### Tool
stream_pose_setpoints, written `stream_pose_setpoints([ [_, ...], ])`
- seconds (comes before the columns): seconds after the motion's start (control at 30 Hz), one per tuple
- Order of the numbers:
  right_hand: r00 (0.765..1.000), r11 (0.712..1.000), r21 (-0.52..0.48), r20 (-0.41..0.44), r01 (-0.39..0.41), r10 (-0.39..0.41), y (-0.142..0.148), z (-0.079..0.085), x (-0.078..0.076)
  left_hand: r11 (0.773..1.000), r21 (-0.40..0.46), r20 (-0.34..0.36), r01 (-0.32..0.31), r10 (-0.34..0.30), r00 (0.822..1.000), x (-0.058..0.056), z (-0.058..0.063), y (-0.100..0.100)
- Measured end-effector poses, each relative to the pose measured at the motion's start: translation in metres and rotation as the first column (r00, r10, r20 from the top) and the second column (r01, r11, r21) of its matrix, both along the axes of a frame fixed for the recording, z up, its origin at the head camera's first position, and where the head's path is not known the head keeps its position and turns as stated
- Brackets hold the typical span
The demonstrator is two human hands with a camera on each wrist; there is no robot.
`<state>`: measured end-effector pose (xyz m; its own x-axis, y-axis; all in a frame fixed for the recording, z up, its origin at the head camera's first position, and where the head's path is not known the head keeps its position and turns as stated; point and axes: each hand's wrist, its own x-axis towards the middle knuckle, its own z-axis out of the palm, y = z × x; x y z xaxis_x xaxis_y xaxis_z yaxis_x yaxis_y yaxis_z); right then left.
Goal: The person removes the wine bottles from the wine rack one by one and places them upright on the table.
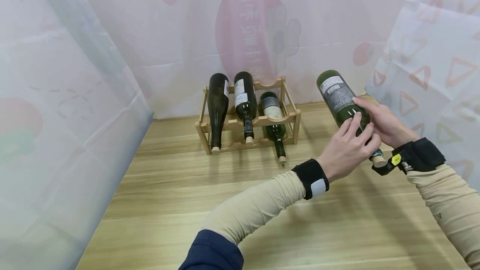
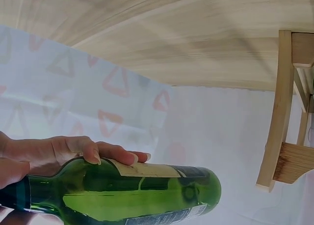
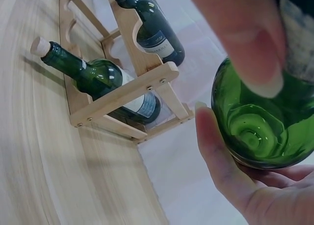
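Observation:
Both hands are on a green glass wine bottle (image 1: 339, 97), to the right of a small wooden wine rack (image 1: 296, 126). The bottle is tilted, its corked neck toward the person and its base pointing away. My left hand (image 1: 348, 149) holds it around the shoulder and neck with bent fingers. Gripping the body from the right side is my right hand (image 1: 388, 124), its fingers partly hidden behind the glass. The left wrist view shows the bottle (image 2: 142, 190) lengthwise with its labels; in the right wrist view the bottle's base (image 3: 260, 136) appears close up.
On the rack's upper level lie a dark bottle (image 1: 217, 99) and a labelled bottle (image 1: 245, 95). A green bottle (image 1: 273, 109) lies on the lower level at the right, its corked neck sticking out. Printed curtains (image 1: 180, 86) enclose the wooden table (image 1: 168, 203) at the back and sides.

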<state>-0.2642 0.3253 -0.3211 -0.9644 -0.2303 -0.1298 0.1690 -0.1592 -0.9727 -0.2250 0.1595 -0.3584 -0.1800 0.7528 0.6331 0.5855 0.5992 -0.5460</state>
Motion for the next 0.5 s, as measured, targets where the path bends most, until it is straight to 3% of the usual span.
stream_pose_setpoints([
  [0.17, 1.000, 0.999, 0.045, 0.006, 0.020, -0.020, 0.000, 0.001, 0.002, 1.000, 0.008, -0.026, 0.011, -0.011, 1.000, 0.001, 0.001, 0.001],
  [0.4, 0.998, 0.989, 0.130, -0.010, 0.071, -0.070, -0.001, 0.005, 0.008, 0.998, 0.045, -0.133, 0.054, -0.048, 0.990, 0.004, 0.015, -0.003],
  [0.5, 0.997, 0.987, 0.140, -0.028, 0.074, -0.071, 0.000, 0.006, 0.009, 0.997, 0.046, -0.128, 0.062, -0.055, 0.990, 0.003, 0.017, -0.003],
])
